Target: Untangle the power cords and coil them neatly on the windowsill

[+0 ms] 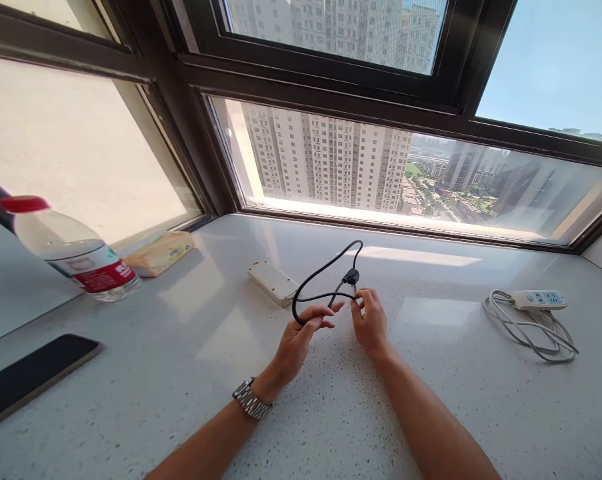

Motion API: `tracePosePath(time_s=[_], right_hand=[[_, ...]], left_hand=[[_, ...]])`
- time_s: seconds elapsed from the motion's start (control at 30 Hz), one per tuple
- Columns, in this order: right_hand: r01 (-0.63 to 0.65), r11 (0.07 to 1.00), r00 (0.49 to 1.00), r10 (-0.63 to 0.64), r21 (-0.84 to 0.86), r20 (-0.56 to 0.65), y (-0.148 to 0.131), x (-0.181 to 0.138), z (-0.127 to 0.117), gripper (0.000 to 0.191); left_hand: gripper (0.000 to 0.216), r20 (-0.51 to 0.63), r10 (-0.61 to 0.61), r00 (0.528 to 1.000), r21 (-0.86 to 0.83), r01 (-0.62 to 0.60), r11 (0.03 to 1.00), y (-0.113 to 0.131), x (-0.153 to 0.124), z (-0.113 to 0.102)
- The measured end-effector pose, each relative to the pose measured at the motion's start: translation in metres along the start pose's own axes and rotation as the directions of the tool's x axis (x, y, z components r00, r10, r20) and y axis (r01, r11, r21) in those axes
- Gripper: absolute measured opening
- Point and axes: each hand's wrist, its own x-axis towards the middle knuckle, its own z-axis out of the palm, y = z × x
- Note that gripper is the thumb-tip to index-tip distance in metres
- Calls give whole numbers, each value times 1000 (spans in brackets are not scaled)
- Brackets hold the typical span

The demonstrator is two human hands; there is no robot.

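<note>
A looped black power cord (325, 267) is held up over the speckled white countertop, its dark plug (351, 277) at the far side of the loop. My left hand (303, 333), with a metal watch at the wrist, grips the loop's left bend between thumb and fingers. Fingertips of my right hand (369, 319) pinch the cord just below the plug. Behind my left hand lies a flat white rectangular object (272, 283), its exact kind unclear.
On the right sits a white power strip (539, 300) with its grey cable coiled beside it. To the left stand a red-capped water bottle (75, 250) and a tissue pack (161, 253); a dark phone (35, 373) lies nearer. Windows (325, 160) border the countertop's back.
</note>
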Motion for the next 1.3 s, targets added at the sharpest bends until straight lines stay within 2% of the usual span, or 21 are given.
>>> tracePosePath(time_s=[0.1,0.2,0.3,0.4,0.5,0.6,0.67,0.7,0.73,0.8,0.87,0.9,0.97,1.03,1.1,1.17,1.23,1.3], right_hand=[[-16,996,1000,16,84,-4,4,1,-1,18],[-62,994,996,68,91,-58,5,2,-2,23],[-35,988,993,51,151,-102,4,4,-5,24],[-1,979,994,22,203,-103,3,6,-7,25],[-4,961,999,19,275,-51,7,9,-6,29],[-82,896,990,24,436,139,15,10,-2,41],[-188,838,961,48,513,273,19,12,0,46],[-236,816,951,82,528,298,20,13,-1,45],[-264,805,951,124,531,285,19,15,-3,43],[-244,815,968,172,526,183,13,20,-14,40],[-155,824,988,121,545,98,0,27,-33,42],[-106,807,994,62,582,94,-9,31,-44,43],[-45,715,994,-40,698,105,-26,37,-64,46],[-66,598,994,-35,799,108,-41,43,-78,43],[-134,480,989,113,867,90,-48,48,-86,41],[-168,368,944,326,915,43,-51,51,-91,40],[-122,293,883,469,948,-32,-50,54,-99,34],[-37,263,858,504,964,-104,-50,54,-112,31]], left_hand=[[21,-48,58,997,155,-50,987,0,-1,-1],[22,-72,121,990,320,-92,943,4,-3,-2],[13,-70,170,983,335,-137,932,13,-7,0],[23,-93,173,981,220,-149,964,25,-10,5],[37,-37,107,994,12,-107,994,42,-8,15],[40,52,56,997,-195,-45,980,64,2,29],[39,25,53,998,-323,-42,946,79,13,40],[39,-13,48,999,-386,-49,921,85,19,47],[39,-59,35,998,-444,-58,894,91,26,54],[39,-134,1,991,-546,-74,835,96,37,68],[35,-150,-19,989,-633,-81,770,93,46,80],[33,-133,-24,991,-671,-72,737,89,50,86],[28,-70,-37,997,-732,-26,680,78,54,95],[24,8,-81,997,-757,59,651,65,55,103],[21,65,-157,986,-734,153,662,52,54,108],[19,133,-271,953,-638,292,713,40,52,111],[25,256,-400,880,-428,474,769,32,51,110],[35,375,-479,794,-112,552,827,28,52,106]])
